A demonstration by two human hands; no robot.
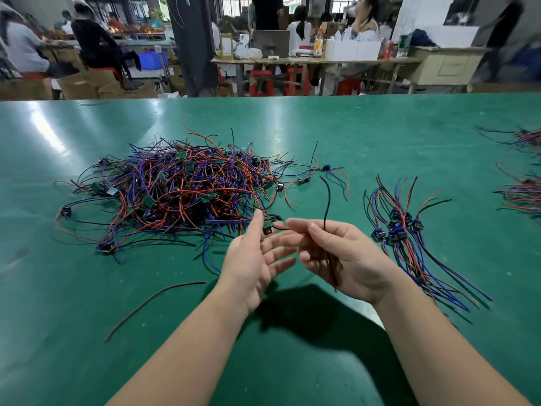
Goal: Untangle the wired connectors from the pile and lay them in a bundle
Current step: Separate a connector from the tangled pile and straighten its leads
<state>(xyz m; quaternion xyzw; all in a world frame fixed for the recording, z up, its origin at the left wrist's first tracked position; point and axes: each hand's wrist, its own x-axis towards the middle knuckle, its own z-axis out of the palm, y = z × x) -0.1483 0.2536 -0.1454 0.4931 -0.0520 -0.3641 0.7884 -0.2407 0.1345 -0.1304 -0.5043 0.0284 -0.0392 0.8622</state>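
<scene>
One wired connector (268,229) hangs between the hands, its black and red leads pinched in the curled fingers of the right hand (345,256), its body just beside the straight, spread fingers of the left hand (254,259), which holds nothing. The tangled pile (181,194) sprawls beyond the left hand; the laid bundle (401,232) lies right of the right hand.

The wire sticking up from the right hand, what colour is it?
The wire is black; head view.
</scene>
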